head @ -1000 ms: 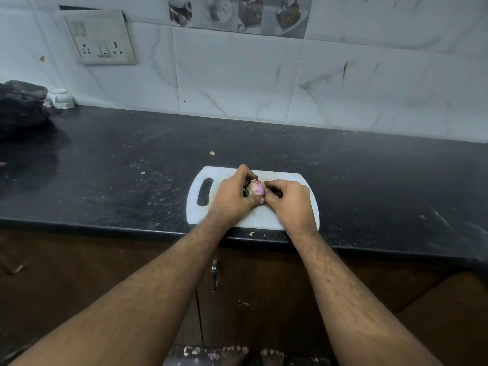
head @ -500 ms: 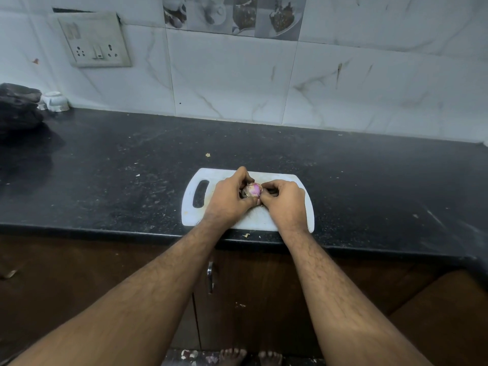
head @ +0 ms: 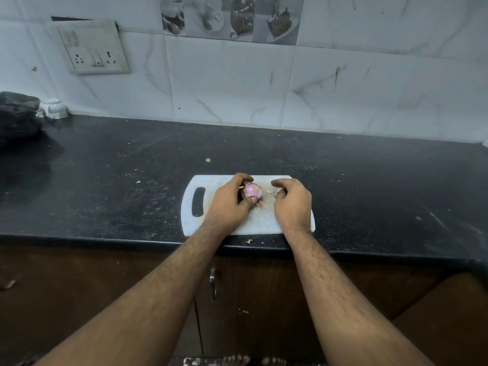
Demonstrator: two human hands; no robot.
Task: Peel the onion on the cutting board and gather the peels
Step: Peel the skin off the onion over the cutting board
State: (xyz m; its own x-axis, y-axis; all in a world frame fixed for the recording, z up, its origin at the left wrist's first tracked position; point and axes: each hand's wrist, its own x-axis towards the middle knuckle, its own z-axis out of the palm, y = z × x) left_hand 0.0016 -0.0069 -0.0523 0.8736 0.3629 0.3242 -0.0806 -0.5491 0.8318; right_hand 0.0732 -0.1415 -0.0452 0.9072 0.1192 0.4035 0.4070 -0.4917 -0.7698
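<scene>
Mid-peel, our left hand (head: 232, 200) gripped the onion (head: 253, 191) on the board (head: 208, 182), our right hand (head: 291, 200) pinched a peel (head: 277, 191) beside it; next, likely more stripping.

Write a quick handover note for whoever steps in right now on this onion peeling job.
Left hand grips the onion over the cutting board.
Right hand, apart from the onion, pinches a pale peel.
Done: some skin is off and purple flesh shows.
Left: a strip of skin hangs from the onion, so finish peeling, then gather the peels, including scraps on the countertop.
</scene>
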